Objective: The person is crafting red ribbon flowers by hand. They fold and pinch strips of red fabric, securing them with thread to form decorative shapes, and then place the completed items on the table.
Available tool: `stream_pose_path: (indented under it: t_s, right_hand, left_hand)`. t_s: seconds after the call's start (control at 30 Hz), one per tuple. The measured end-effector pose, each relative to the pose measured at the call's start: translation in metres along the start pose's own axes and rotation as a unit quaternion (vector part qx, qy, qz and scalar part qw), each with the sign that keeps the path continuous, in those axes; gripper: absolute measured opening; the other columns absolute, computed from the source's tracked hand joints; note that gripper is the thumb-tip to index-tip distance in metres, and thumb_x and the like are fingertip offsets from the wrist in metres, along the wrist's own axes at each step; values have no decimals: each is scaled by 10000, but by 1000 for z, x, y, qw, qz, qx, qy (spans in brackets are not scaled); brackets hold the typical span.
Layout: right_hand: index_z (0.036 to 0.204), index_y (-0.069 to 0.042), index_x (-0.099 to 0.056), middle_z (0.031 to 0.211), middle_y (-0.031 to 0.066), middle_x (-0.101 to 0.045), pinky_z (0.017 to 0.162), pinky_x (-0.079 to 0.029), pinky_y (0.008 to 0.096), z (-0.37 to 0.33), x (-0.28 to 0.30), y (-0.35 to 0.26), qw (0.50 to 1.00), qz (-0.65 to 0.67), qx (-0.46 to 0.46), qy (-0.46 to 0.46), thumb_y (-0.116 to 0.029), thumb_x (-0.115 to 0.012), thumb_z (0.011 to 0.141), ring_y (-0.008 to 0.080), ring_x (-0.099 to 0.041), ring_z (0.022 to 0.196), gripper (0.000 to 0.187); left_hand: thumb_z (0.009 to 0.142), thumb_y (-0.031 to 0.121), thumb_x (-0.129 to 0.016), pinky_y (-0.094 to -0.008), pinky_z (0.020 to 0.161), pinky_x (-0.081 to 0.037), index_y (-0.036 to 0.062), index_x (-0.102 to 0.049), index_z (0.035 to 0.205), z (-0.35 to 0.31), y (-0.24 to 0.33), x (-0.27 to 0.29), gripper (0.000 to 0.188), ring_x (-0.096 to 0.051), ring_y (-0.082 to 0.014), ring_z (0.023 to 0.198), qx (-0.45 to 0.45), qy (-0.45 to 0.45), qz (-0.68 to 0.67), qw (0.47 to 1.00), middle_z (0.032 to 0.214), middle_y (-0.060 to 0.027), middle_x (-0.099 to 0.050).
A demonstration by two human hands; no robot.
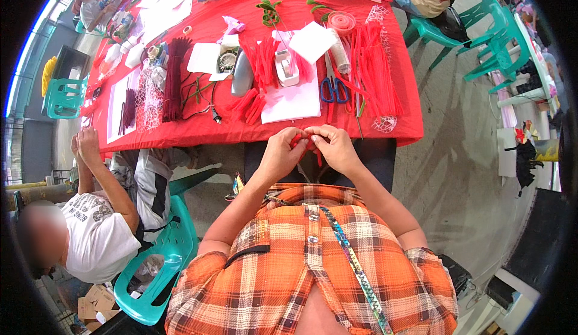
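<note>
Red pipe cleaner (pixel 303 141) between both hands

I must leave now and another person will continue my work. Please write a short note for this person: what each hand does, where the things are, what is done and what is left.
Left hand and right hand: both pinch one small red pipe cleaner piece, held between them just below the near edge of the red table.
Things: more red pipe cleaners lie on the table ahead to the right, blue-handled scissors beside them, a white sheet in the middle, dark red pipe cleaners to the left.
Done: the piece is in hand; its shape is too hidden to judge.
Left: cannot tell from this view; much loose material is unused.
</note>
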State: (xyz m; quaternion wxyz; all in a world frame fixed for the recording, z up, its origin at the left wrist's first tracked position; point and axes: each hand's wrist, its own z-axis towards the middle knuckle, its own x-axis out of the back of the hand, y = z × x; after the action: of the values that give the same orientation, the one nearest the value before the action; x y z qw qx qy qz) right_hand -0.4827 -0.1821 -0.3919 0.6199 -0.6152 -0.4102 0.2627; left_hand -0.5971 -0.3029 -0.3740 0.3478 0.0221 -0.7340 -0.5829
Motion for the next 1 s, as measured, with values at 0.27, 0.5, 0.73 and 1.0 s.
stream_pose_path:
  t_s: [0.27, 0.5, 0.73, 1.0]
  right_hand:
    - [1065, 7, -602, 833, 44, -591, 630, -465, 222, -4, -7, -8, 989, -104, 95, 45, -31, -497, 888, 90, -560, 664, 209]
    - [968, -18, -661, 836, 135, -668, 675, -487, 260, -4, -5, -1, 992, 83, -62, 75, -78, -621, 816, 180, -639, 724, 168]
    - [919, 1, -684, 764, 51, -662, 580, -479, 218, 2, 12, -11, 993, -35, -112, 14, -112, -643, 823, 72, -605, 652, 153]
    - [932, 32, -636, 801, 64, -651, 596, -518, 211, 8, 21, -5, 951, 170, -246, -80, -105, -621, 845, 117, -626, 659, 163]
  left_hand:
    - [861, 107, -567, -259, 562, -436, -31, -593, 945, 3, -4, -10, 164, -531, -93, 613, 63, -25, -124, 990, 684, -55, -601]
    - [855, 117, -558, -313, 587, -447, -16, -609, 897, -1, -7, -16, 149, -565, -204, 644, -1, 25, -63, 998, 721, -115, -587]
    - [846, 155, -556, -418, 627, -469, 13, -597, 892, -5, 2, -14, 155, -585, -355, 738, -67, 48, 72, 994, 816, -166, -571]
    - [819, 120, -561, -396, 577, -486, 61, -572, 902, -10, 1, -17, 102, -584, -316, 701, -117, 79, 150, 978, 808, -124, -548]
